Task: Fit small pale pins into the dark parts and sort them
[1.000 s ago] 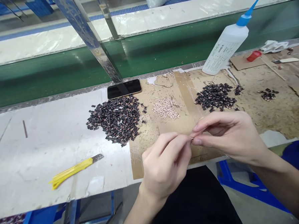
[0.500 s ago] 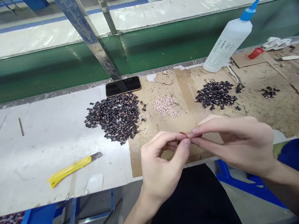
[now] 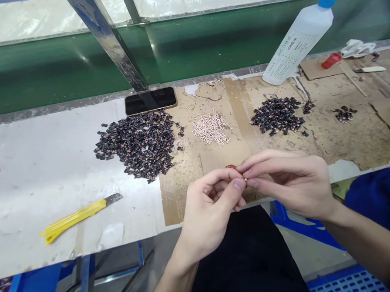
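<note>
At the far left of the white workbench top, near the edge, lies a utility knife with a yellow handle, and its blade points to the right. Further right, a large pile of small dark parts with reddish marks lies on the bench, just below a black smartphone, which rests at the far edge beside a steel post. A worn cardboard sheet covers the bench from here to the right, and on it is a small heap of pale pieces. Near the person's body, the left hand and the right hand meet above the cardboard, and their fingertips are pressed closely together. Both hands are clenched in a fine pinch on a tiny reddish piece, which sits at the tips between them; the fingers hide part of it, so its exact shape cannot be told. Further right lie a second dark pile and a smaller dark group. Beyond them stand a white glue bottle with a blue nozzle and a red cap, and a white-handled knife lies at the far right.
</note>
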Demonstrator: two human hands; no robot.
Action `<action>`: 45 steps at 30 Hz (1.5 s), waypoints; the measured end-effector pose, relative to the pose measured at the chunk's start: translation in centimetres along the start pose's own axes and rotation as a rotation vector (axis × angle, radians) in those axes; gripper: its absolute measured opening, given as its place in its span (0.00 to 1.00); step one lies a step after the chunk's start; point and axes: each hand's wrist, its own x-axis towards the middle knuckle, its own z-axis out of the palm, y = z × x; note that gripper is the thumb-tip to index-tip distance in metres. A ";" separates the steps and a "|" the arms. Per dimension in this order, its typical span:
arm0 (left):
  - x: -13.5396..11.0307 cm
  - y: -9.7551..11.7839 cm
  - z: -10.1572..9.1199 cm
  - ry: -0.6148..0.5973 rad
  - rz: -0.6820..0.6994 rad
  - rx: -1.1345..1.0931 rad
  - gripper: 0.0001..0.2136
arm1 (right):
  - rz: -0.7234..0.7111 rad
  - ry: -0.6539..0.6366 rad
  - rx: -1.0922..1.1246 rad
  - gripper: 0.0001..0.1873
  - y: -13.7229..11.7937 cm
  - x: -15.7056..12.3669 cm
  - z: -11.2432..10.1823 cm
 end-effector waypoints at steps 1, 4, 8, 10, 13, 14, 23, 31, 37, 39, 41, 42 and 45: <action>0.0 -0.1 0.0 -0.001 -0.001 0.009 0.04 | 0.006 -0.009 0.002 0.13 0.1 -0.1 0.0; 0.2 -0.5 0.2 0.005 -0.022 0.025 0.04 | -0.010 -0.027 -0.026 0.14 0.3 -0.6 -0.2; 0.2 -1.3 0.2 -0.013 -0.060 0.030 0.04 | -0.068 -0.033 -0.119 0.16 0.5 -1.4 -0.3; 0.1 -1.7 0.2 -0.033 -0.088 0.031 0.04 | -0.056 -0.045 -0.140 0.15 0.7 -1.9 -0.4; -0.1 -2.4 -0.1 0.033 -0.077 0.059 0.02 | 0.036 -0.045 -0.122 0.12 1.4 -2.6 -0.5; -0.1 -2.6 -0.3 0.084 -0.062 0.070 0.02 | 0.070 -0.029 -0.128 0.11 1.7 -2.8 -0.5; -0.7 -3.2 -2.3 0.365 0.110 0.102 0.10 | -0.010 0.012 -0.537 0.10 2.8 -2.4 0.3; -0.9 -3.5 -2.7 0.484 0.207 0.177 0.06 | -0.061 -0.018 -0.621 0.09 2.8 -2.0 0.8; -0.9 -3.7 -2.8 0.488 0.217 0.161 0.07 | -0.076 -0.038 -0.620 0.10 2.9 -1.8 0.9; -1.0 -3.7 -2.8 0.491 0.225 0.165 0.08 | -0.077 -0.038 -0.614 0.10 2.9 -1.7 0.9; -1.1 -3.6 -2.8 0.487 0.234 0.181 0.08 | -0.041 -0.029 -0.581 0.09 2.7 -1.7 0.9; -1.1 -3.6 -2.7 0.479 0.238 0.190 0.08 | -0.012 -0.013 -0.540 0.09 2.5 -1.7 0.8; -1.1 -3.3 -2.0 0.425 0.229 0.208 0.07 | 0.120 0.072 -0.303 0.09 2.0 -1.7 0.7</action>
